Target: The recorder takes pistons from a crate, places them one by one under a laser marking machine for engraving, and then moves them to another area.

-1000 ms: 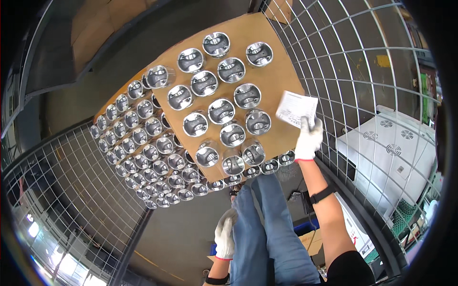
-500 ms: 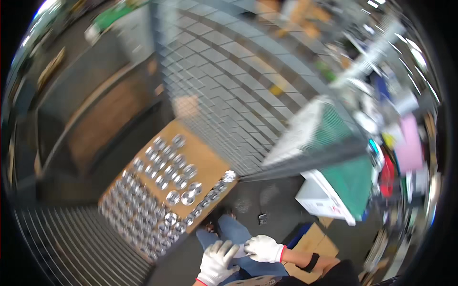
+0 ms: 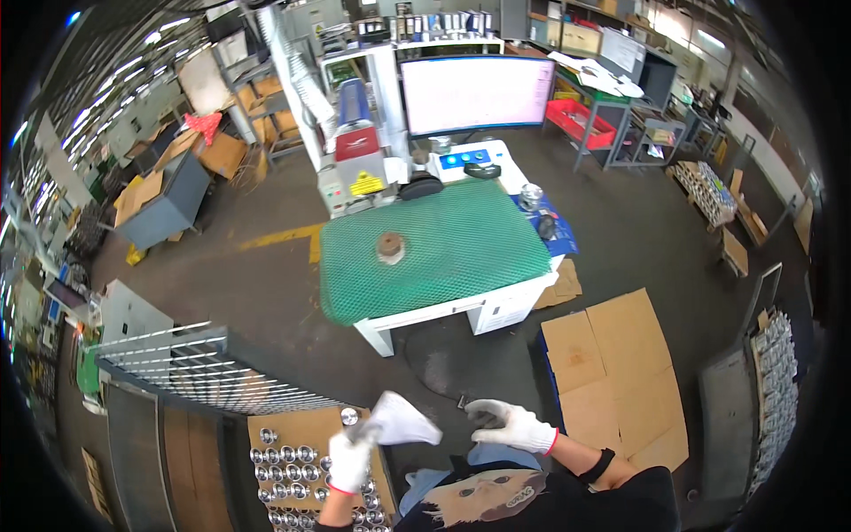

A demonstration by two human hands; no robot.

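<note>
Both my hands wear white work gloves with grey fingers and red cuffs. My left hand [image 3: 349,461] is closed on a white cloth [image 3: 406,420], which spreads out to the right of its fingers. Below that hand lies a cardboard sheet [image 3: 310,420] with rows of shiny round metal parts [image 3: 287,454], apart from the cloth. My right hand [image 3: 514,429] is in front of my body, fingers pointing left and loosely apart, with nothing seen in them.
Ahead stands a white workbench with a green mesh mat [image 3: 443,253], a brown round block [image 3: 390,245], a red-and-grey machine [image 3: 357,155] and a wide monitor [image 3: 477,96]. A wire rack [image 3: 222,372] is at left, flattened cardboard [image 3: 616,381] at right.
My view has swung from the metal parts toward the workbench. My hands have parted, and the white cloth now hangs out from my left hand.
</note>
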